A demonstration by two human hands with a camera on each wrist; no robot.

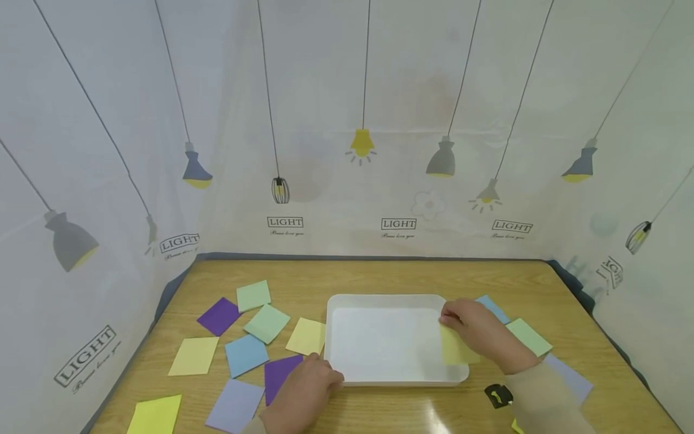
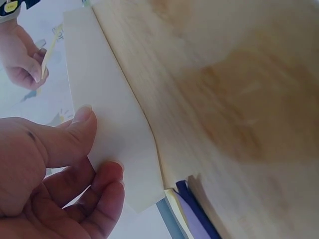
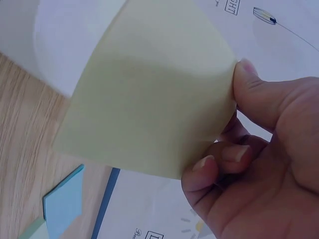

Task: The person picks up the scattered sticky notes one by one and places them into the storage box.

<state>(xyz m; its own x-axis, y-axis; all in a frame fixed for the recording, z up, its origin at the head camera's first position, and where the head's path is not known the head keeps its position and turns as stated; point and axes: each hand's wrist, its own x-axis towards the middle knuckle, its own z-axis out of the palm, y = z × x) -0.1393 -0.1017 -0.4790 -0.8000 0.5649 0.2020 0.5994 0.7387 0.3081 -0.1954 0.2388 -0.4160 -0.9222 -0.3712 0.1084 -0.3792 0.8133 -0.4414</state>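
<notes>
- a pale yellow paper square (image 1: 455,351) was pinched along one edge in the grip of the right hand (image 1: 482,328), between thumb and curled fingers, and was bent slightly.
- this square was held over the right end of a white tray (image 1: 382,343); whether the tray's floor was touched could not be told.
- the tray's near left corner was held in the grip of the left hand (image 1: 303,389), the thumb set against the outer wall and the other fingers curled.
- just left of the tray, a cream paper square (image 1: 305,336) was laid, and a lower purple square (image 1: 281,371) was partly covered by the left hand.
- farther left on the wooden tabletop (image 1: 428,274), an upper purple square (image 1: 219,316), two green squares (image 1: 253,295), a blue square (image 1: 246,355), a lavender square (image 1: 235,405) and a bright yellow square (image 1: 156,415) were scattered.
- to the right, more squares in blue, green and lavender were seen, partly hidden by the right arm.
- the tabletop was enclosed by white sheeting (image 1: 325,72) printed with hanging lamps.
</notes>
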